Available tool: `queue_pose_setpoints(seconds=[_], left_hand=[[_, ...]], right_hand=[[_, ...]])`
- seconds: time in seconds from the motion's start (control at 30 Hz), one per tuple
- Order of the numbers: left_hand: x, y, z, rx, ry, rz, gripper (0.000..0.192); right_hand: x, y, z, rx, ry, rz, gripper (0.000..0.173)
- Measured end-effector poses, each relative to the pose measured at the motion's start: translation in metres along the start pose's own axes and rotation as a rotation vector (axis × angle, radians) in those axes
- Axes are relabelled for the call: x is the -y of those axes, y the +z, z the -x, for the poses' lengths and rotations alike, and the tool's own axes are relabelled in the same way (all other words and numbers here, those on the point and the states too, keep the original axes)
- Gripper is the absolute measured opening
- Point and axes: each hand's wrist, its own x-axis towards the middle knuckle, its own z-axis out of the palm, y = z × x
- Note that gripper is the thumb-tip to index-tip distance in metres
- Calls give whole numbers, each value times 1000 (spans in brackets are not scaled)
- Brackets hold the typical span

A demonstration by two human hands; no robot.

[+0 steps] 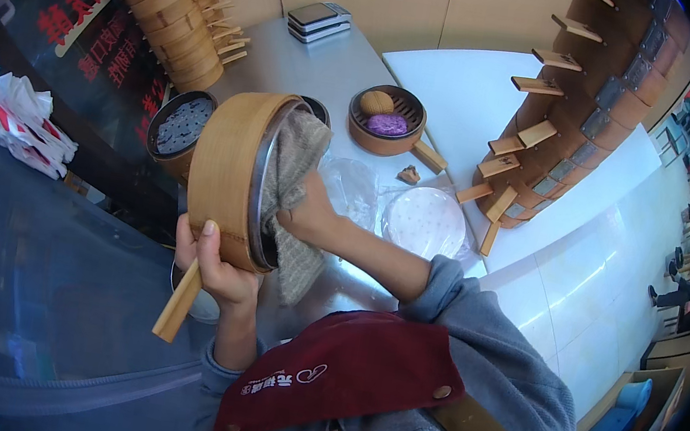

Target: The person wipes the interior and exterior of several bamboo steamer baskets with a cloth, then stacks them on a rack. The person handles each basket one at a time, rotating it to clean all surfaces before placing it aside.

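My left hand [222,268] grips a round bamboo steamer [224,179] from below, near its wooden handle; the steamer is tilted on its side. A grey-beige cloth [308,144] is in my right hand [312,211], pressed at the steamer's metal-rimmed opening. Beyond, a small steamer [381,143] holds a ridged brown bun [377,103] and a purple bun [387,125]. Perforated round white liners [427,222] in clear plastic lie right of my right hand, with a small brown piece [409,174] just behind them. Behind the held steamer is another, lined steamer [183,125].
Tall stacks of handled steamers stand at the back left [163,5] and right [569,128]. A digital scale [318,21] sits at the metal table's back. Plastic bags [21,117] hang at the left. A tiled floor and chairs lie off to the right.
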Motion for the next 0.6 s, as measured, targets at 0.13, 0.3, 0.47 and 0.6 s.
queue_pose_setpoints(seconds=[0.13, 0.3, 0.47, 0.6], left_hand=[[0, -8, -3, 161, 166, -76, 29], [14, -4, -4, 121, -1, -27, 27], [32, 9, -3, -56, 80, -45, 25], [29, 11, 8, 87, -18, -33, 24]], right_hand=[[17, 19, 32, -41, 123, -150, 34], [38, -18, 43, 359, 837, -657, 31], [56, -58, 11, -29, 845, -1138, 30], [51, -81, -24, -203, 718, -1195, 35]])
